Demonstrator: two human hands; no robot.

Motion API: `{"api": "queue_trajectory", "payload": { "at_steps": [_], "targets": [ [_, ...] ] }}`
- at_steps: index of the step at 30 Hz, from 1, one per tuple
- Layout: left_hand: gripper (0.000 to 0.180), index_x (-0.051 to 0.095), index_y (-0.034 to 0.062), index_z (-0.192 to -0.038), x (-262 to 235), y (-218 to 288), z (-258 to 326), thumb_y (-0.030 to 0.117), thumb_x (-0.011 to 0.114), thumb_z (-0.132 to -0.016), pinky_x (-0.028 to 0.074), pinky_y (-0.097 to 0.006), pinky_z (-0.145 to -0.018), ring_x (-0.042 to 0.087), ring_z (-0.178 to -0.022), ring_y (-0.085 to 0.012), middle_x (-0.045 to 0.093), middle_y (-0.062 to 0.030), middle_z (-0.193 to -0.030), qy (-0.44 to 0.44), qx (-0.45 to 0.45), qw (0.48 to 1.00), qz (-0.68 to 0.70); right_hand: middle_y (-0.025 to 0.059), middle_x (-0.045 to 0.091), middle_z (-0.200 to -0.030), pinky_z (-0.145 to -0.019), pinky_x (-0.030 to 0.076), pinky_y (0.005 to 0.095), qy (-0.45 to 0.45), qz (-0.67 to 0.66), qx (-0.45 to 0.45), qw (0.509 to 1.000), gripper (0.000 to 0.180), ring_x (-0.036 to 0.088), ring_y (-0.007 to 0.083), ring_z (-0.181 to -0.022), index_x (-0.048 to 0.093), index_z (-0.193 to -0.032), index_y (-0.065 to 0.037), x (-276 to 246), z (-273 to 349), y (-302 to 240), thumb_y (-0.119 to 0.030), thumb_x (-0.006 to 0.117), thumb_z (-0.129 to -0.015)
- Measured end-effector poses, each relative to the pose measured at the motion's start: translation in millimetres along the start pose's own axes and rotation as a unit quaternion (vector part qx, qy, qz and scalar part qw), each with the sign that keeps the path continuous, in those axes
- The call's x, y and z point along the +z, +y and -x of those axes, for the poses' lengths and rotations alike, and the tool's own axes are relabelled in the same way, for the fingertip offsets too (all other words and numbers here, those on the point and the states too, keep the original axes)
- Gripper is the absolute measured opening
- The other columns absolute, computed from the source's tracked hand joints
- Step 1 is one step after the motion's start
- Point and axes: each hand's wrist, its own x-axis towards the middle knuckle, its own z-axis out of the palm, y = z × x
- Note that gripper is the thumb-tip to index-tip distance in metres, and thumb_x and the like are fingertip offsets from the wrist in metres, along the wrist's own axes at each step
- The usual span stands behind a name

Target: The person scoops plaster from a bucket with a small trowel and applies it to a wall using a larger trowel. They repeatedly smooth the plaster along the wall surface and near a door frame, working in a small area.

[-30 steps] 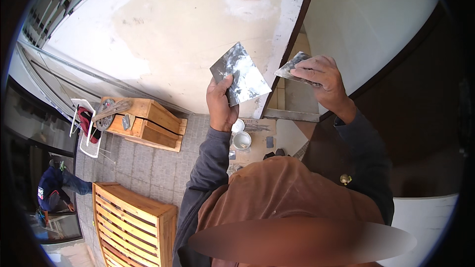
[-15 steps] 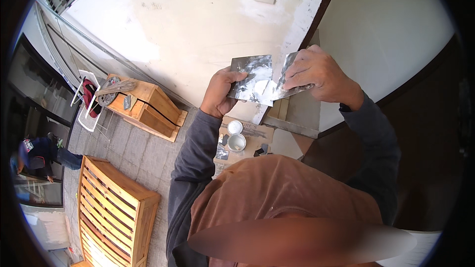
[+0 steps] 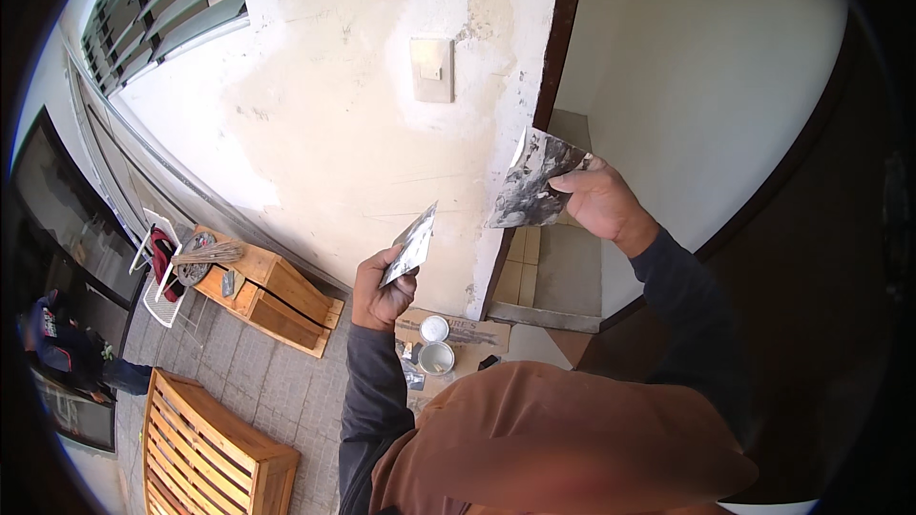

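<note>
A person faces a patched plaster wall [image 3: 334, 105]. The left hand [image 3: 380, 288] grips a small putty blade [image 3: 412, 243], seen nearly edge-on. The right hand [image 3: 601, 200] grips a wider smeared blade [image 3: 530, 193] against the wall corner; both handles are hidden by fingers. Below, an open tin [image 3: 436, 358] sits on cardboard on the floor, contents unclear.

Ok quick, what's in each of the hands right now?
Left hand: closed on a flat metal scraper.
Right hand: closed on a bigger, smeared scraper.
</note>
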Motion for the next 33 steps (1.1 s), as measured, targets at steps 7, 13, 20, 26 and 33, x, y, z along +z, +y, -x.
{"api": "queue_trajectory", "payload": {
  "at_steps": [7, 13, 20, 26, 33],
  "targets": [
    [0.03, 0.059, -0.0079, -0.121, -87.9, -26.4, 12.4, 0.008, 0.055, -0.096, 0.062, -0.031, -0.052, 0.075, -0.075, -0.0254, 0.074, -0.019, -0.101, -0.023, 0.047, 0.994, 0.101, 0.0046, 0.071, -0.119, -0.1, 0.047, 0.0347, 0.074, 0.523, -0.391, 0.754, 0.034, 0.063, 0.0184, -0.109, 0.072, -0.122, -0.008, -44.2, -14.5, -125.6, 0.003, 0.059, -0.093],
    [0.031, 0.058, -0.0114, -0.12, -140.3, -30.5, 54.8, 0.008, 0.054, -0.097, 0.065, -0.034, -0.055, 0.077, -0.08, -0.0288, 0.074, -0.0229, -0.105, 0.063, 0.162, 0.977, 0.124, -0.0063, 0.07, -0.121, -0.096, 0.045, 0.0374, 0.022, 0.815, -0.528, 0.236, 0.028, 0.061, 0.0198, -0.11, 0.076, -0.112, -0.021, -65.6, -40.5, -175.4, -0.01, 0.066, -0.089],
    [0.029, 0.061, -0.0071, -0.119, -152.2, -43.6, 73.5, 0.011, 0.056, -0.097, 0.064, -0.034, -0.056, 0.077, -0.081, -0.0262, 0.075, -0.0173, -0.105, 0.121, 0.189, 0.972, 0.068, -0.0111, 0.069, -0.126, -0.101, 0.039, 0.0345, -0.046, 0.834, -0.54, 0.101, 0.023, 0.059, 0.0149, -0.118, 0.074, -0.112, -0.028, -99.4, -68.2, -93.6, -0.021, 0.064, -0.093],
    [0.026, 0.063, -0.0046, -0.116, -149.3, -53.3, 68.2, 0.012, 0.056, -0.098, 0.061, -0.03, -0.049, 0.076, -0.073, -0.0227, 0.076, -0.0143, -0.098, 0.209, 0.212, 0.952, 0.065, -0.012, 0.067, -0.129, -0.101, 0.036, 0.035, -0.043, 0.834, -0.548, 0.051, 0.022, 0.058, 0.0139, -0.117, 0.074, -0.112, -0.028, -118.4, -90.8, -94.5, -0.022, 0.062, -0.095],
    [0.025, 0.061, -0.0056, -0.117, -167.9, -47.2, 79.1, 0.006, 0.058, -0.095, 0.065, -0.032, -0.065, 0.077, -0.084, -0.0253, 0.074, -0.0171, -0.105, 0.129, 0.207, 0.965, 0.095, -0.0103, 0.066, -0.132, -0.097, 0.035, 0.0349, -0.036, 0.85, -0.521, 0.061, 0.028, 0.059, 0.0141, -0.114, 0.072, -0.12, -0.026, -124.7, -84.3, -80.0, -0.02, 0.061, -0.094]
  ]
}}
